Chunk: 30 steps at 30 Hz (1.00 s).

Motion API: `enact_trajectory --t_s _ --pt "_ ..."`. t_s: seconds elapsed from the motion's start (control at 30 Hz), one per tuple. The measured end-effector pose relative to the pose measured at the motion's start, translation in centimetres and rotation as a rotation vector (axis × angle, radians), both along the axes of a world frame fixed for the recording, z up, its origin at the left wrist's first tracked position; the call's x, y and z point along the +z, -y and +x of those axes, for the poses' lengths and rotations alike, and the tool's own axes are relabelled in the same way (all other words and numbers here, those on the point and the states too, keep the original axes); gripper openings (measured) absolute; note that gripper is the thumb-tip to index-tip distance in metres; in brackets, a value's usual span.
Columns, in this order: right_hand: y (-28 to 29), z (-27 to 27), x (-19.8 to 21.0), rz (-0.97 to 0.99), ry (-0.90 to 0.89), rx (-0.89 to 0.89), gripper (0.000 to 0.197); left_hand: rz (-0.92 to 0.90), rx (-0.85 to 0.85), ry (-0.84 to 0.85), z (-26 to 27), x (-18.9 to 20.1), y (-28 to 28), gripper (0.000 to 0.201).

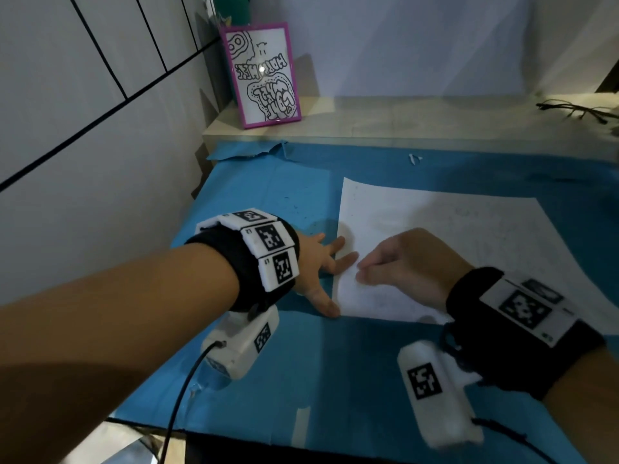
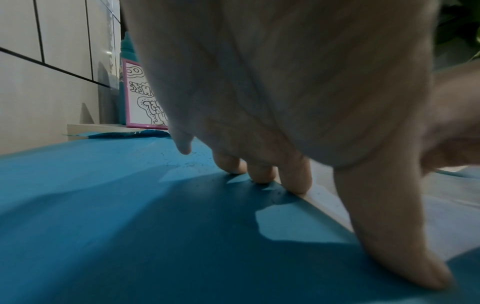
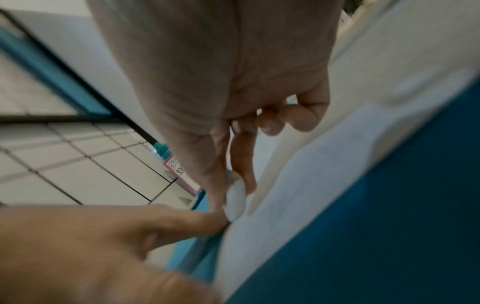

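A white sheet of paper (image 1: pixel 452 249) lies flat on a blue mat (image 1: pixel 301 363). My left hand (image 1: pixel 321 262) is spread wide, its straight fingers (image 2: pixel 262 172) and thumb pressing down at the sheet's left edge (image 2: pixel 441 216). My right hand (image 1: pixel 361 269) rests on the paper just right of the left fingers, with its fingers curled. In the right wrist view its thumb and forefinger pinch a small white oval piece (image 3: pixel 235 201), perhaps an eraser, against the paper (image 3: pixel 324 185). The head view hides that piece behind the fingers.
A pink-framed black-and-white drawing (image 1: pixel 263 75) leans on a pale ledge (image 1: pixel 402 118) behind the mat, with a teal bottle (image 1: pixel 234 8) behind it. Dark-rimmed glasses (image 1: pixel 576 110) lie at the ledge's right end. A tiled wall (image 1: pixel 83 128) closes the left side.
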State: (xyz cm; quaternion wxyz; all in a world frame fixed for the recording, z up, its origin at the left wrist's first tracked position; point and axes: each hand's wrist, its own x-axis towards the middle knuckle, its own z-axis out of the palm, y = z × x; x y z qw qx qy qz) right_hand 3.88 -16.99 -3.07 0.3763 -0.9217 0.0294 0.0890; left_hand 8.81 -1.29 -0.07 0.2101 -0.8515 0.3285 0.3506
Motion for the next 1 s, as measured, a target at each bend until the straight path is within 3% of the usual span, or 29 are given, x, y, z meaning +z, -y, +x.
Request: enact_trajectory --t_s 0.07,0.2,0.3,0.37,0.47,0.53,0.6,0.67,0.77,0.87,0.93,1.0 --pt "0.2 -0.7 -0.7 0.089 0.008 -0.030 0.002 0.005 0.004 -0.006 0.1 -0.1 0.0 0.094" --pt "2.1 -1.1 -1.9 0.340 0.022 -0.339 0.010 -0.055 -0.033 0.067 -0.9 -0.1 -0.2 0.090" --pt "2.2 -1.4 -2.6 0.412 0.008 -0.352 0.013 -0.205 -0.128 0.025 -4.3 -0.9 0.1 0.078" --pt "2.1 -1.5 -2.8 0.463 0.020 -0.353 0.013 -0.197 -0.115 -0.021 -5.7 -1.6 -0.5 0.064" --pt "2.0 -1.5 -2.8 0.480 0.022 -0.376 0.012 -0.094 0.103 0.230 -3.4 -1.4 -1.6 0.063" --pt "1.9 -1.6 -2.9 0.478 0.039 -0.383 0.012 -0.158 0.109 0.299 -2.9 -0.6 -1.1 0.065" --pt "1.8 -1.7 -2.9 0.501 0.056 -0.389 0.011 -0.262 -0.038 0.113 -4.5 -0.7 0.2 0.059" --pt "1.8 -1.8 -2.9 0.519 0.072 -0.408 0.010 -0.187 -0.115 0.046 -5.5 -1.4 0.7 0.054" --pt "1.8 -1.9 -2.8 0.548 0.071 -0.448 0.004 -0.197 0.070 0.242 -2.6 -1.2 0.8 0.058" --pt "1.7 -1.9 -2.3 0.488 0.086 -0.391 0.006 -0.331 0.095 0.043 -0.7 -0.5 1.5 0.068" --pt "1.7 -1.9 -1.5 0.320 0.107 -0.304 0.005 -0.267 0.073 -0.056 -0.6 -0.6 2.1 0.077" --pt "1.5 -1.9 -0.8 0.150 0.070 -0.207 0.002 -0.174 0.058 -0.030 -0.8 -0.9 2.5 0.080"
